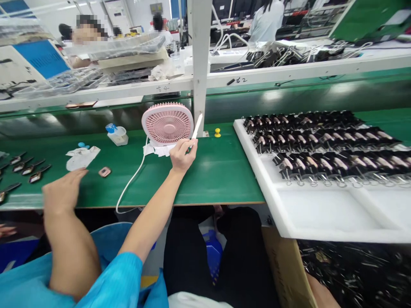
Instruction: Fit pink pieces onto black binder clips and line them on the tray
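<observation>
My left hand (pixel 183 155) is raised over the green bench, fingers closed around a slim white stick-like item (pixel 197 127) that tilts up to the right. Just behind it stands a pink fan (pixel 168 124) with white paper at its base. At the lower right, a piece of my right hand or forearm (pixel 319 293) shows at the bottom edge, beside a cardboard box (pixel 282 265) of black clips (pixel 353 273). Its fingers are not visible. On the right, a white foam tray (pixel 321 209) holds rows of small clamped parts (pixel 324 139).
At the left, a blue-sleeved co-worker's hand (pixel 62 188) is near a small pinkish part (pixel 104 172) and a crumpled wipe (pixel 81 159). Watch-like pieces (pixel 35 175) lie farther left. A bottle (pixel 118 134), a yellow knob (pixel 217 132) and a white post (pixel 201 64) stand farther back.
</observation>
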A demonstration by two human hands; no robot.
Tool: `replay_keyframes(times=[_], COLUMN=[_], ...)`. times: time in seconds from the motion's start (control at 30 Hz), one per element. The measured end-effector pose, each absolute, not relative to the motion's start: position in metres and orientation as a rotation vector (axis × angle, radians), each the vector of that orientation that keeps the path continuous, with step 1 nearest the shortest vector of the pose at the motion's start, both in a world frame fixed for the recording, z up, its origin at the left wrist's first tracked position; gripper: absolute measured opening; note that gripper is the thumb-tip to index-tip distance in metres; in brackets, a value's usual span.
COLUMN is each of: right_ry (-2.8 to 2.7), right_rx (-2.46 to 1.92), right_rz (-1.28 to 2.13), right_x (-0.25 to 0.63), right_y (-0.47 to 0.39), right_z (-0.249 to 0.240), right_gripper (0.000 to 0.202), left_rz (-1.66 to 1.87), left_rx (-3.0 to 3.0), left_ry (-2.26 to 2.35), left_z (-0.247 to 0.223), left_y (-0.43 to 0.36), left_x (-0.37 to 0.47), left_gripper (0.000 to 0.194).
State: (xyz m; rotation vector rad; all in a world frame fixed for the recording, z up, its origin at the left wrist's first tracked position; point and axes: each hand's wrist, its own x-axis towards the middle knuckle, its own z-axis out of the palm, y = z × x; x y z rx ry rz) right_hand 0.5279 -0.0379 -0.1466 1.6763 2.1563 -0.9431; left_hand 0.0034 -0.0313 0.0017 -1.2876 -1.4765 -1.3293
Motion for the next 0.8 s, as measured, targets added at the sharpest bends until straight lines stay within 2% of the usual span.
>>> replay_keyframes(times=[0.23, 0.63, 0.8], right_ry=[2.059, 2.069, 2.069], right_rx=[1.657, 1.692, 1.65], right_rz=[-1.244, -1.321, -1.323], right_x=[0.523, 0.523, 0.523], right_y=[-0.038, -0.038, -0.038], right_z=[-0.121, -0.127, -0.126], right_gripper=[0.06, 0.059, 0.065], left_rz=[-1.353, -1.373, -1.392], left_rx=[-1.26, -1.249, -1.251], left_ry=[-1.437, -1.445, -1.399], left_z=[0.006, 0.003, 0.003], left_y=[-0.03, -0.029, -0.029], left_x=[0.001, -0.001, -0.001], left_gripper=[0.013, 0.012, 0.009])
